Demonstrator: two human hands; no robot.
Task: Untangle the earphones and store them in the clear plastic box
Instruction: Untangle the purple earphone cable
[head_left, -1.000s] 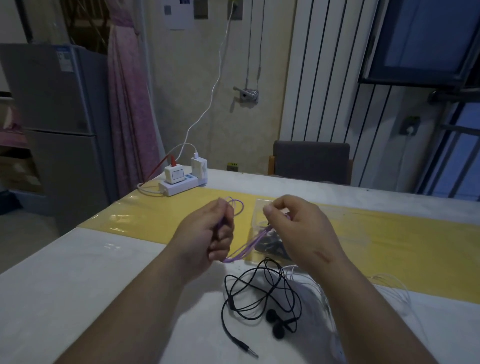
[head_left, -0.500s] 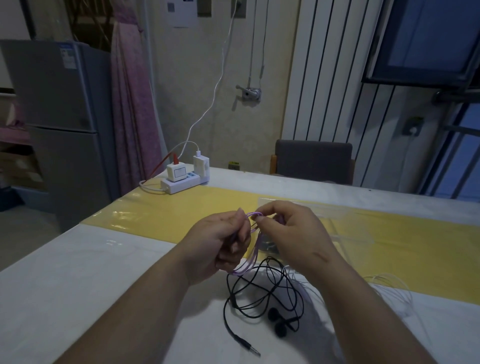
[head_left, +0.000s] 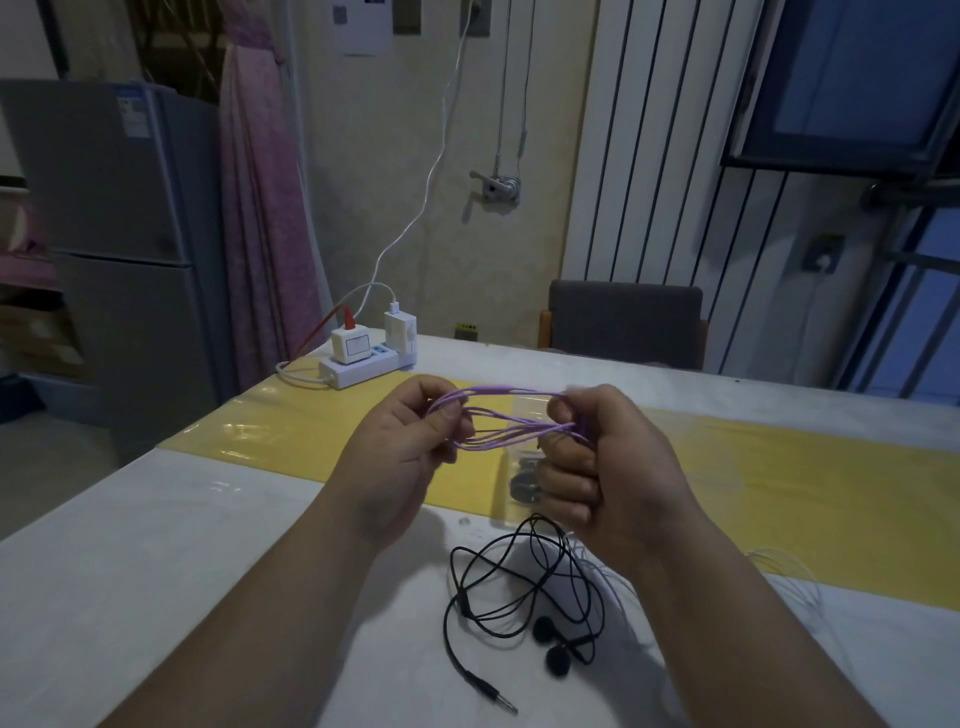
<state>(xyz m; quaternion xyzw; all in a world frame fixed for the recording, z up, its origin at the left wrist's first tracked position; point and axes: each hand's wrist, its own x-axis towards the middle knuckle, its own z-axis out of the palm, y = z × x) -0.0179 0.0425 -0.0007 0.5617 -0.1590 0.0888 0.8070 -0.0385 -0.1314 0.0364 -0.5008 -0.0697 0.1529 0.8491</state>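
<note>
Several strands of the purple earphones (head_left: 511, 415) now stretch taut between my hands, which were touching half a second ago and have drawn apart. My left hand (head_left: 410, 457) pinches one end, and my right hand (head_left: 608, 467) is fisted round the other. Under the grip sits one clear plastic box (head_left: 501, 499), and nearer me lies one black pair (head_left: 524, 597)

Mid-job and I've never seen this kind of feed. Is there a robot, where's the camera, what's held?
No machine here: a person works bare-handed, and the one camera sits on their head, looking down. The left hand and right hand each grip the purple cable, stretched in loops between them. On the table lie tangled black earphones, a faint white cable and, behind the hands, the clear box with something dark inside.
</note>
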